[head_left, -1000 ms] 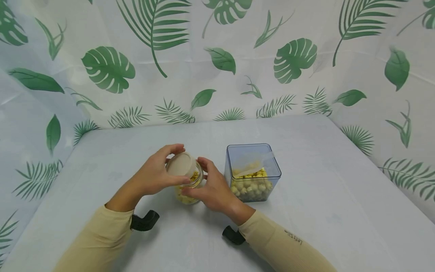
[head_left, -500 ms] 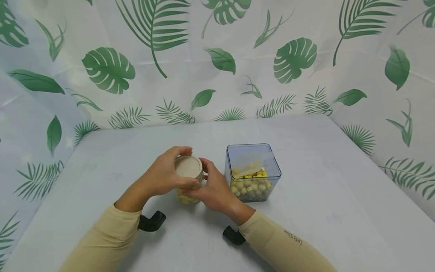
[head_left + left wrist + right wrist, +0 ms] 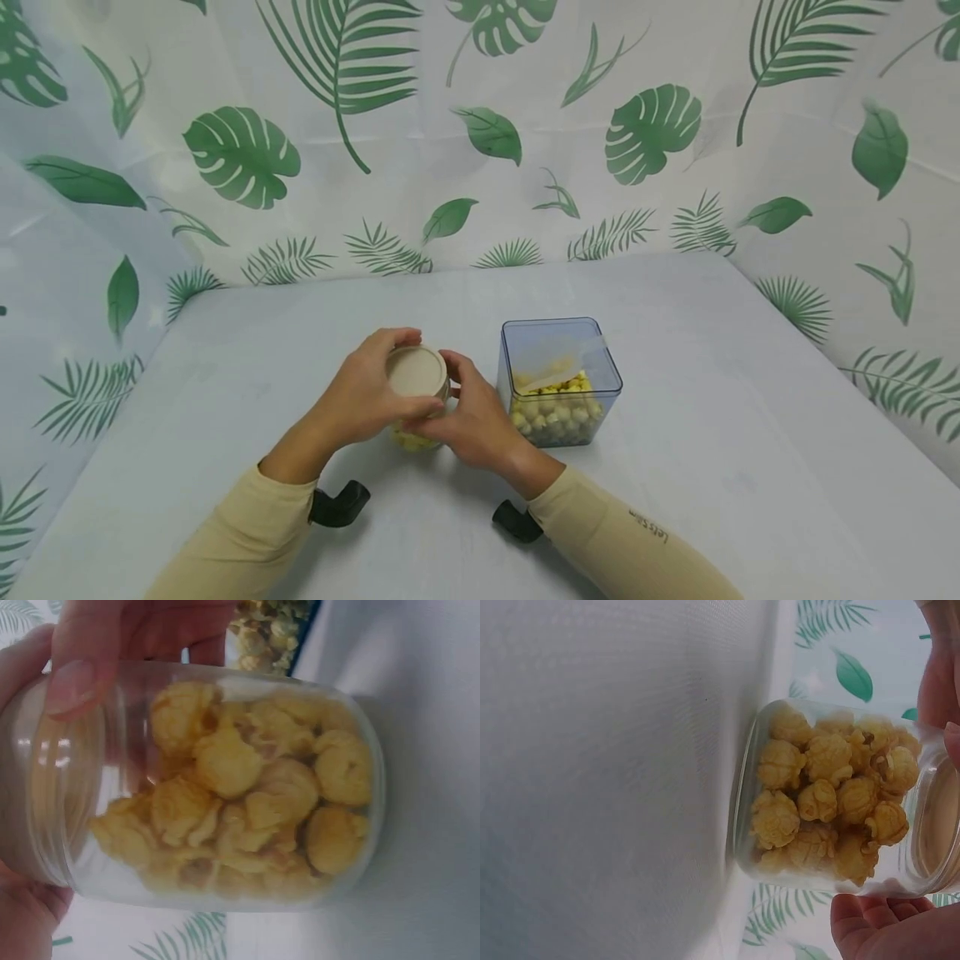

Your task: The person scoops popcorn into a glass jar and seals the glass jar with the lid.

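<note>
A small clear jar [image 3: 410, 438] of yellow popcorn stands on the table at centre. A beige round lid [image 3: 416, 372] lies flat on its mouth. My left hand [image 3: 363, 396] grips the lid's rim from the left, thumb near and fingers far. My right hand [image 3: 472, 421] is curled round the jar's body from the right. The left wrist view shows the jar [image 3: 232, 787] close up, with a fingertip [image 3: 69, 682] at its neck. The right wrist view shows the jar [image 3: 832, 802] on the table, with fingertips [image 3: 877, 930] under its neck.
A clear square container [image 3: 558, 379] with popcorn and a translucent scoop [image 3: 562, 354] stands just right of my right hand. Black wrist mounts [image 3: 339, 504] sit under both sleeves. Leaf-print curtains close in the pale table [image 3: 712, 400] at the back and sides.
A second ago the lid was tilted, showing popcorn in the jar's mouth. It now lies flat on the jar. My left hand has shifted slightly right with it.
</note>
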Demonstrator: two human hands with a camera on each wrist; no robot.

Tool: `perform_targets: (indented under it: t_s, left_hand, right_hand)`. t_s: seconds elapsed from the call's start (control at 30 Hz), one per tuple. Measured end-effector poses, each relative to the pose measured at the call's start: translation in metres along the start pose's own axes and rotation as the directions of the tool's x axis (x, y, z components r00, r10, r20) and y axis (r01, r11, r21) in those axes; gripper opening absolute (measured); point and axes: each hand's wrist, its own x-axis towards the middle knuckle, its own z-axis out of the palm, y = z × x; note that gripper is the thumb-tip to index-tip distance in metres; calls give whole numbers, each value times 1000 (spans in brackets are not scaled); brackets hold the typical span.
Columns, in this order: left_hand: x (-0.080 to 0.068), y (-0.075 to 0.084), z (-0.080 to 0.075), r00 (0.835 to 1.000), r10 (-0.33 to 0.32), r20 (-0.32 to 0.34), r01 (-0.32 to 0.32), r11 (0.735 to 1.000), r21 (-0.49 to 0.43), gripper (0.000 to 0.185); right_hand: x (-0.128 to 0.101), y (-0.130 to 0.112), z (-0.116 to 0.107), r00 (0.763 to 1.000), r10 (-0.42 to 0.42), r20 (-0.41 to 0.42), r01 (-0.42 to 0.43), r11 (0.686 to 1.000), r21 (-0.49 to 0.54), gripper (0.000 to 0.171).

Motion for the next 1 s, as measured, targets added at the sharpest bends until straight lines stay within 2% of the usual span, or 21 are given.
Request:
perform_targets:
  t_s: [0.13, 0.33, 0.5, 0.6, 0.7, 0.87, 1.0]
  left_hand:
    - [0, -4, -2, 999, 43, 25, -43, 999, -6, 82]
    - [4, -5, -10, 990, 69, 126, -63, 997, -51, 78]
    - [3, -7, -13, 983, 87, 162, -75, 994, -82, 79]
    - [-1, -8, -13, 988, 67, 142, -56, 995, -77, 86]
    - [-7, -11, -12, 996, 31, 84, -26, 998, -56, 92]
    - [-13, -16, -8, 1000, 30, -7, -31, 998, -59, 87]
    - [-14, -17, -7, 1000, 23, -17, -24, 996, -85, 82]
  right_hand:
    - [0, 0, 0, 1000, -1, -4, 1, 1000, 3, 87]
    - [-1, 0, 0, 1000, -9, -5, 9, 1000, 3, 87]
    - [-1, 1, 0, 1000, 23, -2, -23, 1000, -4, 91]
    - [-2, 1, 1, 999, 38, -4, -38, 999, -10, 93]
    - [-2, 1, 1, 1000, 25, -2, -25, 1000, -17, 92]
    - [-1, 2, 1, 1000, -5, 0, 5, 1000, -24, 86]
    - [-1, 1, 1, 1000, -4, -3, 4, 1000, -14, 85]
